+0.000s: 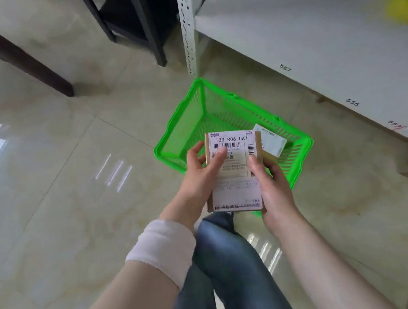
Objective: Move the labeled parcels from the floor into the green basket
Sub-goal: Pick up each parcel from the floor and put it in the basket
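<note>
Gripping labeled parcel (233, 145) over green basket (169, 133) with left hand (201, 178) and right hand (273, 186), fingers (218, 164) curled round its sides; next, probably lowering in

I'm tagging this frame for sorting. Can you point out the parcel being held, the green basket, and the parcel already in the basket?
held parcel (238, 186), head view, middle of its white label.
green basket (191, 122), head view, its left slatted wall.
parcel in the basket (272, 142), head view, its pale top face.

both hands (237, 176) grip a labeled parcel (235, 173) above the green basket (188, 120) holding another parcel (272, 141).
</note>
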Tool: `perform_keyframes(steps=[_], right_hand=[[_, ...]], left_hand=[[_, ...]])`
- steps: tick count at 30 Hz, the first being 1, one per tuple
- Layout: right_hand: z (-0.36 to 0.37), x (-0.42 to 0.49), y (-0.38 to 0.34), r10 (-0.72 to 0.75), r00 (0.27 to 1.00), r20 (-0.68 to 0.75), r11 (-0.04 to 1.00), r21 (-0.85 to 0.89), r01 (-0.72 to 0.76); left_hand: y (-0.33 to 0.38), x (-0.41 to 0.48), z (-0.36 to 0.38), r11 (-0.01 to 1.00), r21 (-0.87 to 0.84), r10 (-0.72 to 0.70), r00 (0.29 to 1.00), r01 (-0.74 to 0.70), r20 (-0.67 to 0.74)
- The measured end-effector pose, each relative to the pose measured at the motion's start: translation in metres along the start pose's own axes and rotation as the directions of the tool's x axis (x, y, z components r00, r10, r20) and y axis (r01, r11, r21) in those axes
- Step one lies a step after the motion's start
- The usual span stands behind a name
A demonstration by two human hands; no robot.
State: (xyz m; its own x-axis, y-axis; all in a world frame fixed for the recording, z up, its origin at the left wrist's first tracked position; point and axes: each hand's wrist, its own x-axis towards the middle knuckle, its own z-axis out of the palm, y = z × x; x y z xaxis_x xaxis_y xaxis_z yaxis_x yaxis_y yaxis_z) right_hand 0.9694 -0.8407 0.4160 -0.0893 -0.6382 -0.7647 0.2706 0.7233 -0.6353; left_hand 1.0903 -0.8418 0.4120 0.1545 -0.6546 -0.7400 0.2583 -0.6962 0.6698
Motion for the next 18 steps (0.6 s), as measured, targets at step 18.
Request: perform_keyframes(steps=[18], right_hand=[[0.015,0.334,0.181,0.229,0.973,-0.014,0.945,0.242,-0.219]], left_hand=[[-0.147,0.390,0.000,0.921,0.389,-0.080,0.983,0.010,0.164]])
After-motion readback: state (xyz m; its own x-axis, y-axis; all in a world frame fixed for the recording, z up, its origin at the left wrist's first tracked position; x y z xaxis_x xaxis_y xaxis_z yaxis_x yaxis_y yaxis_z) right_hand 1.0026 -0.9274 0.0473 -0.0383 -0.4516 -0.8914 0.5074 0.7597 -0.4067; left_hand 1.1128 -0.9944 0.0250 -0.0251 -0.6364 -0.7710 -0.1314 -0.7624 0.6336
